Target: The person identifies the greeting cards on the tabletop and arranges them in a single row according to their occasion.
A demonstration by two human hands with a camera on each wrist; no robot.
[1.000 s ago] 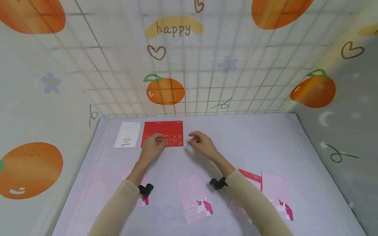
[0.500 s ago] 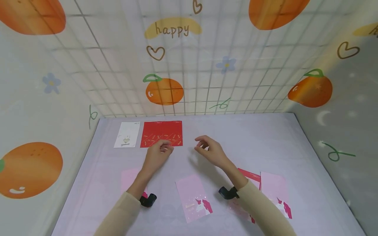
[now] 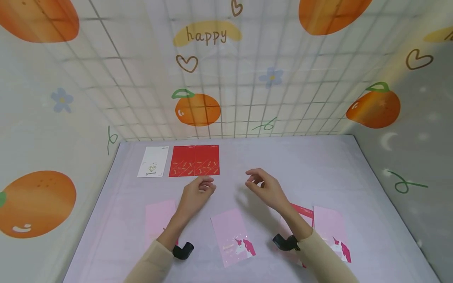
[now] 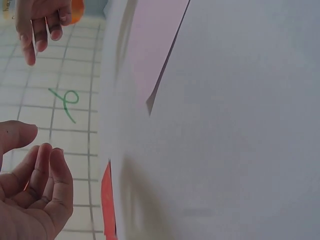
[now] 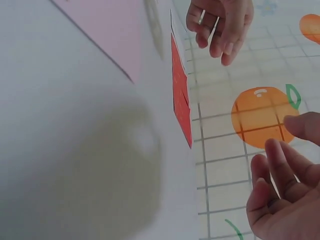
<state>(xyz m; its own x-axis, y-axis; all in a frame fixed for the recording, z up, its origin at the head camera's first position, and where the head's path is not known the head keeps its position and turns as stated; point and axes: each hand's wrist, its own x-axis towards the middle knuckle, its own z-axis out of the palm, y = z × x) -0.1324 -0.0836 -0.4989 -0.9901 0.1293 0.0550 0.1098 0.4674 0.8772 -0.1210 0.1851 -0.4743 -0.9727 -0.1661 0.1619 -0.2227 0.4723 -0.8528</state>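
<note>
Two red cards (image 3: 183, 157) with gold marks lie side by side at the back of the table. To their left is a white card (image 3: 153, 157) with a gold diamond drawing. My left hand (image 3: 196, 196) hovers just in front of the red cards, fingers loosely curled, holding nothing. Farther right, my right hand (image 3: 269, 192) hangs above the table with relaxed, bent fingers and nothing between them. Both wrist views show a gap between thumb and fingers. A pink card (image 3: 226, 228) with a unicorn lies nearer, between the forearms.
Another pink card (image 3: 157, 216) lies partly hidden under the left forearm. At the right, a pink unicorn card (image 3: 327, 222) lies beside a red-topped card (image 3: 304, 211), which the right arm partly covers. A printed curtain (image 3: 233, 102) rises behind the pale table (image 3: 301, 161).
Both hands have drawn back from the red cards toward the near side and shifted right. The left hand no longer covers them, so the two cards show fully. The cards stay in place.
</note>
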